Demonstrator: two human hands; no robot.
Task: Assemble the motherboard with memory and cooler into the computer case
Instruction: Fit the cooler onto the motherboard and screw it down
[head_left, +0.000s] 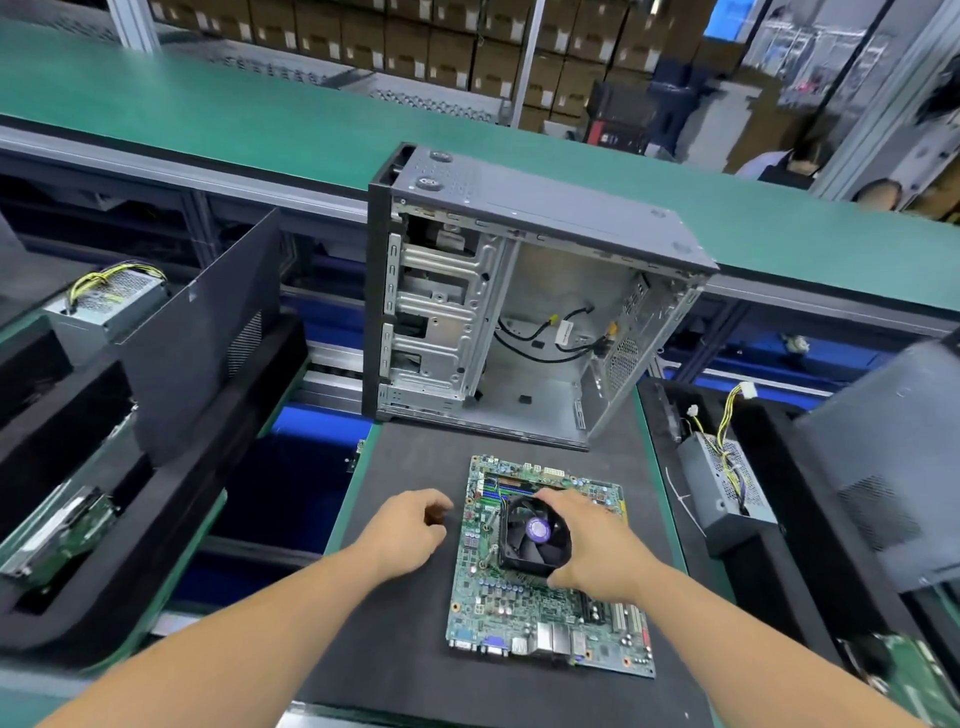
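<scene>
Right hand (592, 545) grips cooler (532, 538) on motherboard (545, 613); left hand (405, 535) loosely curled, empty — black mat (405, 597), factory bench.

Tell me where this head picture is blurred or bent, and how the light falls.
Head view: sharp at the centre, on the motherboard, cooler and case; smeared at the edges, most of all the dark panel at right and the far boxes. Wide-angle bend curves the green belt. Light is even, from overhead, with soft shadows and no strong glare.
</scene>
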